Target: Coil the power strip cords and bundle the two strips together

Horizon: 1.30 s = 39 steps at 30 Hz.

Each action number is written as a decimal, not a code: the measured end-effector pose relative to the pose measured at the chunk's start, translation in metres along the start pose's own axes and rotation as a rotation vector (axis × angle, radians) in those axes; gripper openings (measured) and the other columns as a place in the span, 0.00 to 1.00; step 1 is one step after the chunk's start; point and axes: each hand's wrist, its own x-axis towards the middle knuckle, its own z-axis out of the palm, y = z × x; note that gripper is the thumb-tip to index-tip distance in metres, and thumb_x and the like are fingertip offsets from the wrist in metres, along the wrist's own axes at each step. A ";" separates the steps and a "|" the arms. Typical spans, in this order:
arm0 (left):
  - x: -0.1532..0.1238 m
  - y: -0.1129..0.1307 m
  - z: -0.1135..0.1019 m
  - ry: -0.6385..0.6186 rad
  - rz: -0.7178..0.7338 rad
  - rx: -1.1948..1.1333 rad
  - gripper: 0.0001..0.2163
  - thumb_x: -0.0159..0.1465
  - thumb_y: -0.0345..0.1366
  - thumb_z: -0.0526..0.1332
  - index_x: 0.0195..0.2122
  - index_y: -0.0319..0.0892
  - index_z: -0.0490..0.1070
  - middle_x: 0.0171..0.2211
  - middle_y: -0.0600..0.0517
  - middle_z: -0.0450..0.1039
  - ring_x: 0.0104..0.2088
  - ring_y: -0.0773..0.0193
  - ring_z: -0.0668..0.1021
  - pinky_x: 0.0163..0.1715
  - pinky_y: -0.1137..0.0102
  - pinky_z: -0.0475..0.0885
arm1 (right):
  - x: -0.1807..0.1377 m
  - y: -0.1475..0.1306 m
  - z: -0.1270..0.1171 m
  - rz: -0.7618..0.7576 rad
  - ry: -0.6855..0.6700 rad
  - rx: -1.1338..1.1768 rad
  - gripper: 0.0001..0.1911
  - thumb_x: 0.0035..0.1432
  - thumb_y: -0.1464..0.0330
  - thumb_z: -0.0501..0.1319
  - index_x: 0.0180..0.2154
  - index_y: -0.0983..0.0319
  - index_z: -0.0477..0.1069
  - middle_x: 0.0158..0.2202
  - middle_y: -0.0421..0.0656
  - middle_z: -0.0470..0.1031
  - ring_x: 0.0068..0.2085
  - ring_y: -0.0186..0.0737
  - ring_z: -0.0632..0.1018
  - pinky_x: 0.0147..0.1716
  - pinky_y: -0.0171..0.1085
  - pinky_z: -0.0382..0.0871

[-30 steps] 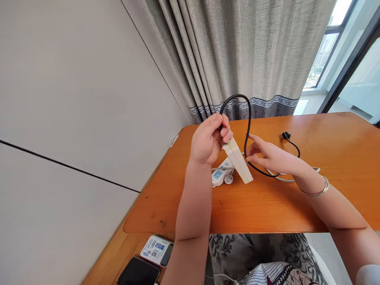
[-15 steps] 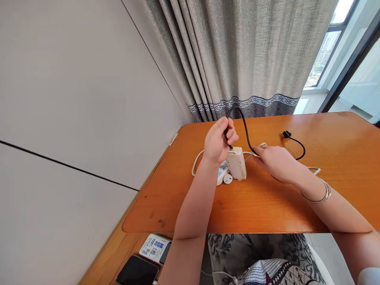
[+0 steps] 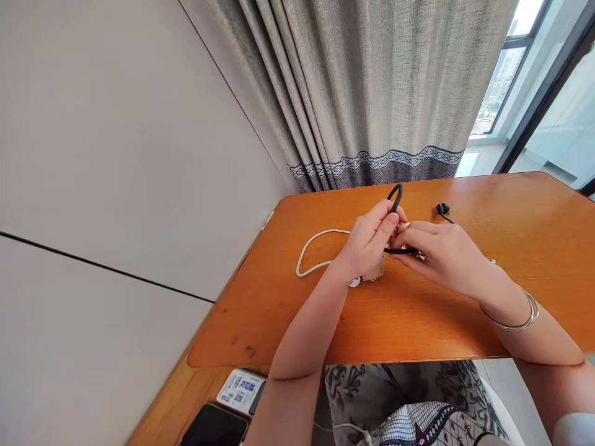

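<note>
My left hand (image 3: 372,238) is closed on a black cable (image 3: 396,193), which loops up above the fingers. My right hand (image 3: 439,254) pinches another stretch of the same cable, close beside the left fingertips. Below and behind the left hand stands a cream-coloured box (image 3: 375,270), mostly covered by the hands. A small white round plug or socket piece (image 3: 355,282) sits beside it, partly hidden. A white cord (image 3: 301,260) curves over the table to the left. The black plug (image 3: 443,209) lies beyond my right hand.
The orange-brown wooden table (image 3: 288,328) meets a pale wall panel (image 3: 116,155) on the left. A grey curtain (image 3: 372,93) hangs behind it. A phone (image 3: 214,426) and a white labelled box (image 3: 239,390) lie on a lower surface near my left arm.
My left hand has moved right and a little down, toward my right hand, gathering the black cable into a smaller loop. The right hand now pinches the cable off the table.
</note>
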 end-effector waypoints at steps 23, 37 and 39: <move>0.008 0.019 -0.005 -0.047 -0.512 -0.707 0.26 0.72 0.53 0.48 0.21 0.43 0.53 0.11 0.62 0.45 0.12 0.75 0.49 0.14 0.79 0.52 | 0.014 0.048 0.006 0.108 0.515 0.297 0.14 0.69 0.61 0.57 0.44 0.58 0.80 0.30 0.42 0.73 0.34 0.38 0.73 0.37 0.39 0.68; 0.009 0.025 -0.006 -0.003 -0.637 -0.801 0.24 0.75 0.46 0.43 0.21 0.42 0.52 0.12 0.62 0.44 0.11 0.76 0.47 0.13 0.80 0.49 | 0.016 0.043 0.015 0.117 0.715 0.249 0.12 0.68 0.62 0.58 0.39 0.58 0.79 0.31 0.42 0.74 0.34 0.39 0.74 0.37 0.40 0.69; 0.009 0.026 -0.005 0.021 -0.629 -0.813 0.24 0.76 0.46 0.43 0.21 0.42 0.52 0.12 0.62 0.43 0.11 0.76 0.47 0.13 0.80 0.49 | 0.016 0.046 0.018 0.123 0.664 0.285 0.13 0.68 0.61 0.57 0.40 0.59 0.79 0.32 0.43 0.75 0.34 0.39 0.74 0.37 0.40 0.69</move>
